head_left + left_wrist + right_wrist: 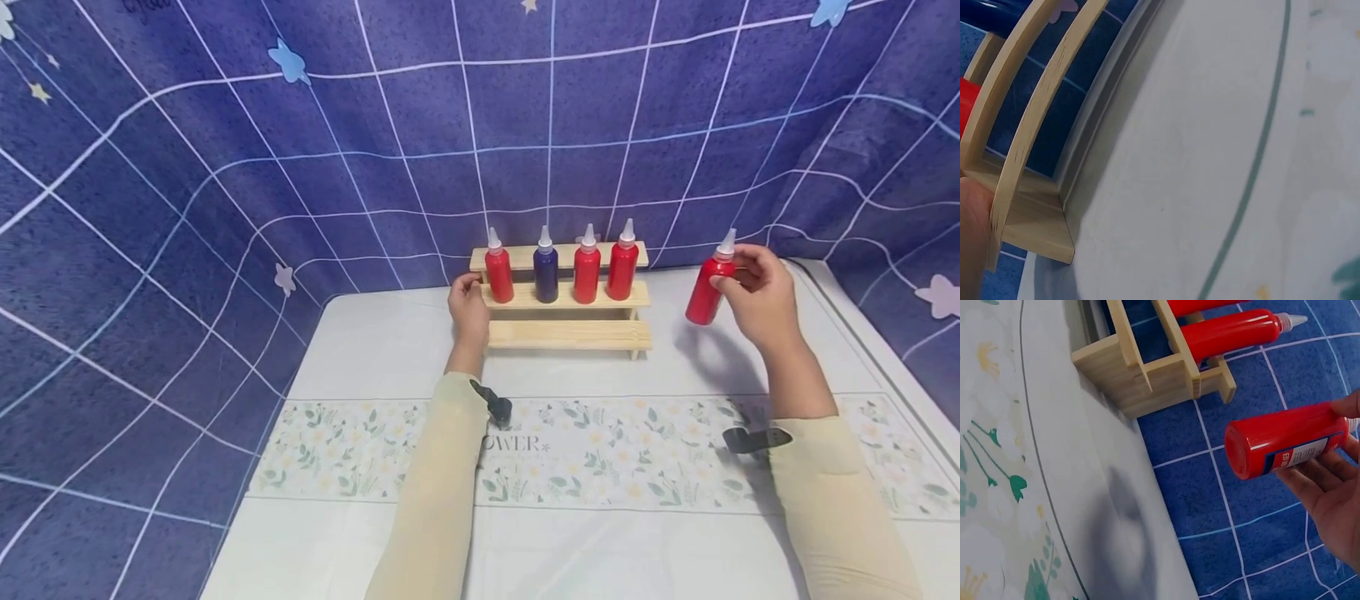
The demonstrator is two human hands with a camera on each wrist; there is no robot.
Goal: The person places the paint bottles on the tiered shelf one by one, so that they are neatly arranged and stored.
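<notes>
My right hand (765, 298) holds a red squeeze bottle (705, 292) with a white pointed nozzle, raised off the table and slightly tilted, to the right of a stepped wooden rack (570, 335). In the right wrist view, the thumb and fingers pinch this bottle (1285, 440) near its neck, and its base and label show. At the rack's left end, my left hand (469, 312) grips the wood with curled fingers. On the middle step stand a red bottle (498, 277), a dark blue bottle (546, 277) and two more red bottles (587, 277), all upright with white nozzles.
A white table cover (375, 342) with a floral printed band (600, 458) lies beneath the rack. Behind and to both sides hangs a blue curtain (420, 108) with a grid and stars. The rack's lowest step (562, 335) holds no bottles.
</notes>
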